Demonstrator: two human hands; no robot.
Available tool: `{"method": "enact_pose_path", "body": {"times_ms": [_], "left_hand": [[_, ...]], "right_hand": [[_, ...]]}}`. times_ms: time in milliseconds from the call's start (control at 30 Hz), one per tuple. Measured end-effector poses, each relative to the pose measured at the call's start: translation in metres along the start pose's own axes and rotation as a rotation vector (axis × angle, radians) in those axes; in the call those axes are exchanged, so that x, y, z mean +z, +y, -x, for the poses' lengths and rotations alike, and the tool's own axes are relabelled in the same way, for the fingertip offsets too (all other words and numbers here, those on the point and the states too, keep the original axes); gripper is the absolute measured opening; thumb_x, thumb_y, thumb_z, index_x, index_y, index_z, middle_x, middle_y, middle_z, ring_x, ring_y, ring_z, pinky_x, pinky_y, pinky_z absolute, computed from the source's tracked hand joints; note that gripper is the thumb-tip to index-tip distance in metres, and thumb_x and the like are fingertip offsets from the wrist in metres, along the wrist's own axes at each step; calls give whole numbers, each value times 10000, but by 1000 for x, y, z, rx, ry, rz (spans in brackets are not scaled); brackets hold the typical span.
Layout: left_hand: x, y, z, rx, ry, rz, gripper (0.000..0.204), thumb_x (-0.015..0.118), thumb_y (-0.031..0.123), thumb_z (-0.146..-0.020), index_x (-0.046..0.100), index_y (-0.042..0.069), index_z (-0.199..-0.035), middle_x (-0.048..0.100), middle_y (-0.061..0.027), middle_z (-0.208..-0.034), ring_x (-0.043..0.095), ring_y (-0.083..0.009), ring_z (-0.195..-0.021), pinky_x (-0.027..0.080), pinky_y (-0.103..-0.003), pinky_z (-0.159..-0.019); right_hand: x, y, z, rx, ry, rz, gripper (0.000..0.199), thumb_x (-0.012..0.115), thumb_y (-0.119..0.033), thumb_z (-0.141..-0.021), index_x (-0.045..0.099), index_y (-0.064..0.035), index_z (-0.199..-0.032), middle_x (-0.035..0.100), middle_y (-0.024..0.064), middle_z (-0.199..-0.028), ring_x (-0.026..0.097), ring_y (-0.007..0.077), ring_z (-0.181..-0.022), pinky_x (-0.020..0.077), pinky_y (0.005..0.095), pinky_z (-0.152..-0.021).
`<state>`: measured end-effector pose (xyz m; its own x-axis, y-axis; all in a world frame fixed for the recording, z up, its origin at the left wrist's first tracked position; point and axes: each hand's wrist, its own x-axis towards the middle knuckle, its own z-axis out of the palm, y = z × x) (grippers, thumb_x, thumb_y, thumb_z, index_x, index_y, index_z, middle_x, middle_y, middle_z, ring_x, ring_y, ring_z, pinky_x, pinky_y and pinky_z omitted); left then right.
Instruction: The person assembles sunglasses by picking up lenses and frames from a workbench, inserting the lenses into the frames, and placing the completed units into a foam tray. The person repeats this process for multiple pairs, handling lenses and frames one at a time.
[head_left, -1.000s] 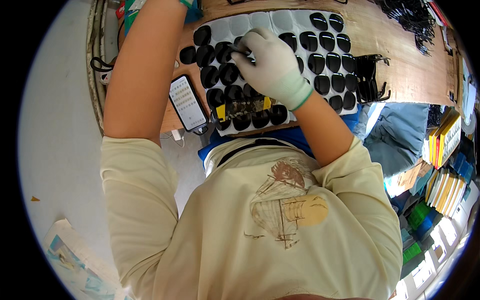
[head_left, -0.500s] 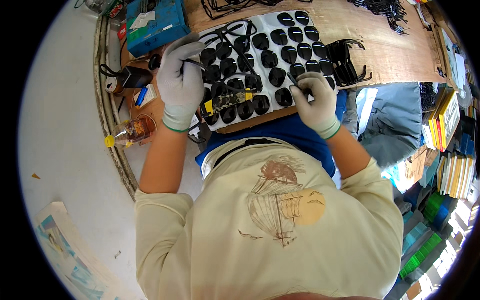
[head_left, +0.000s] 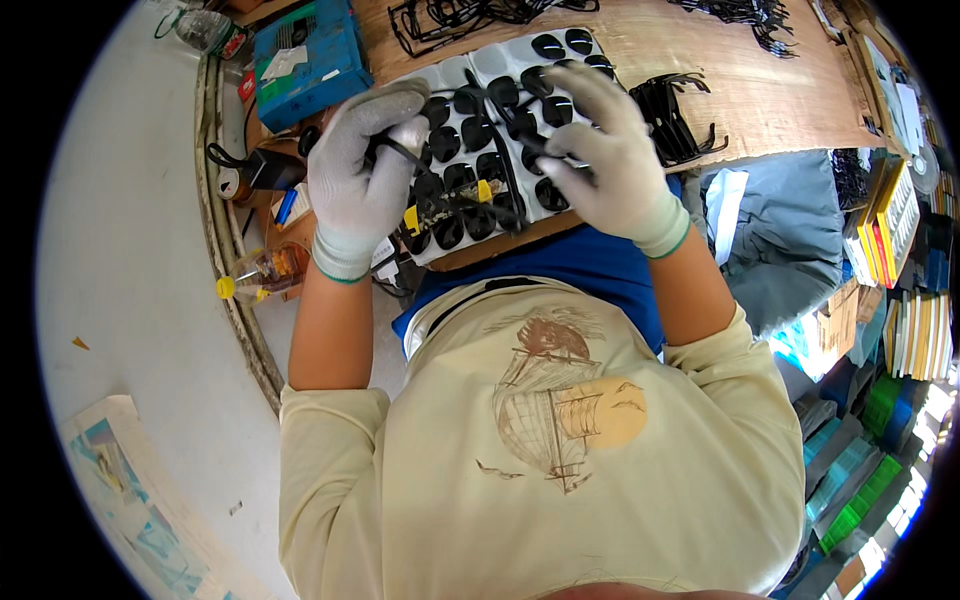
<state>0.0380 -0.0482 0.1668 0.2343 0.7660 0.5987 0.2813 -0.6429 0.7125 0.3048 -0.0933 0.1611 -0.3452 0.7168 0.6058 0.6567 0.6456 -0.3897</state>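
My left hand [head_left: 365, 170], in a pale knit glove, is closed on a black eyeglass frame [head_left: 490, 130] whose thin dark parts reach out over the lenses. My right hand [head_left: 620, 160], gloved alike, is at the frame's right side. Its thumb and a finger come together at a dark, blurred piece I cannot make out. Beneath both hands lies a white tray [head_left: 480, 62] with rows of dark sunglass lenses [head_left: 548, 195]. A camouflage strip with yellow ends [head_left: 455, 203] crosses the tray's near part.
Folded black frames [head_left: 672, 118] stand right of the tray; more frames [head_left: 470, 18] lie at the back. A blue box [head_left: 310, 65], black box-shaped object [head_left: 275, 160], can [head_left: 232, 184] and yellow-capped bottle [head_left: 265, 270] are on the left. Books [head_left: 895, 240] are stacked at far right.
My right hand has moved up and left from the tray's near right side to the eyeglass frame. The frame has shifted and tilted in my left hand. The whole view has shifted slightly.
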Motion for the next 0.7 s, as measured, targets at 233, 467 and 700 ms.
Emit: {"method": "enact_pose_path", "body": {"times_ms": [233,467,700], "left_hand": [[6,2,12,-343,180,423,149,668,-1,-932,653,-39,-1075,729,-166,-1075,696,-183,-982,548,-293,-887],[-20,-22,16,-434,432,607,144,621,-28,-947,649,-51,-1086,710,-176,-1005,720,-233,-933,562,-333,-900],[-80,-42,37,-161,492,123,318,652,185,-993,577,-42,-1204,680,-243,-1141,689,-365,-1049,583,-500,-915]], "right_hand": [[44,4,-6,-86,107,135,157,714,-58,-732,620,-51,-857,665,108,-1137,666,315,-932,561,408,-797],[62,44,-31,17,178,174,133,692,-59,-819,634,-49,-938,672,139,-1032,661,336,-862,564,402,-734],[92,107,-111,726,238,-40,225,675,-185,-886,657,38,-900,679,178,-764,664,277,-720,522,396,-697]]}}
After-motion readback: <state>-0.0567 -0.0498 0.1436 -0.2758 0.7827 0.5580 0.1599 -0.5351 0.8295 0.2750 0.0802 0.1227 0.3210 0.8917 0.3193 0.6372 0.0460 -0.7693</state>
